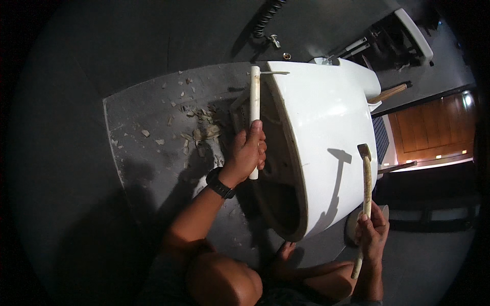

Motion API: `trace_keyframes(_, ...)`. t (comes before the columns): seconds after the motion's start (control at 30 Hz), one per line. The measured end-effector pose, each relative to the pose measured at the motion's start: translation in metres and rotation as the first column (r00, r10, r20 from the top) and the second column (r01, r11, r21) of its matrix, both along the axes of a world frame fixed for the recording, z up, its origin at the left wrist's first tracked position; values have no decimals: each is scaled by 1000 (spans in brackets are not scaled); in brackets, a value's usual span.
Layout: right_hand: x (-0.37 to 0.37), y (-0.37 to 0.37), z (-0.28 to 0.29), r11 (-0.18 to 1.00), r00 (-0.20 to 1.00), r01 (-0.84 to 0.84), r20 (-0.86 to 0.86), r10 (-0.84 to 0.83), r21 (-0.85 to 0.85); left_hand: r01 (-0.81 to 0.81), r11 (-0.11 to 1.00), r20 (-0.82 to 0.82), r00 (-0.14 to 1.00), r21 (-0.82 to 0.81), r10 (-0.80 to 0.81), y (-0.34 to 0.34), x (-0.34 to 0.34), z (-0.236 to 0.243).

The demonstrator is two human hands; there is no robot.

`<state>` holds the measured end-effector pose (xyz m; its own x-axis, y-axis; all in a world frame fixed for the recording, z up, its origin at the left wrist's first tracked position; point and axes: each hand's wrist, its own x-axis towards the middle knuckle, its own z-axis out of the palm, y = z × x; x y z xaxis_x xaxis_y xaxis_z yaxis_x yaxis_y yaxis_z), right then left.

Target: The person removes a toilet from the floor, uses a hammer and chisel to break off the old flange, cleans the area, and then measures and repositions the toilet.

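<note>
A large white glazed ceramic fixture, which looks like a toilet, lies on its side with its hollow rough-edged underside facing left. My left hand is closed around a white pipe-like handle, held upright before the hollow side. From the handle's top a thin flat piece juts right, over the rim's far end; whether it touches cannot be made out. My right hand grips the pale wooden handle of a hammer at the fixture's right. The hammer head is up, and its shadow falls on the white surface.
Broken chips lie scattered on a grey sheet left of the fixture. Behind it are a coiled black hose, a small ring and a wooden-handled tool. A round pale object stands beside my right hand. My bare foot is near the rim.
</note>
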<state>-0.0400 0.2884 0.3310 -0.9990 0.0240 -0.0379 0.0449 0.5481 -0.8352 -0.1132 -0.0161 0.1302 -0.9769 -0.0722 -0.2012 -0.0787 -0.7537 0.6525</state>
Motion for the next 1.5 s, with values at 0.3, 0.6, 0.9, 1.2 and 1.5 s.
trace_keyframes(0.3, 1, 26, 11, 999, 997, -37, -61, 35, -32, 166, 981, 137, 979, -102, -151, 75, 99, 2)
trace_keyframes(0.6, -17, 36, 8, 973, 982, -180, -80, 170, -144, -16, 981, 95, 995, -195, 35, 31, 19, 9)
trace_keyframes(0.9, -22, 58, -3, 981, 997, -71, -50, 63, -182, 65, 998, 134, 989, 12, -66, 38, 58, 18)
trace_keyframes(1.2, -26, 67, -13, 970, 998, -69, -26, 64, -233, 141, 983, 217, 962, 118, -164, 53, 94, 12)
trace_keyframes(1.5, -21, 58, -13, 958, 998, -63, -45, 53, -280, 271, 893, 142, 962, -358, -235, 103, 158, -32)
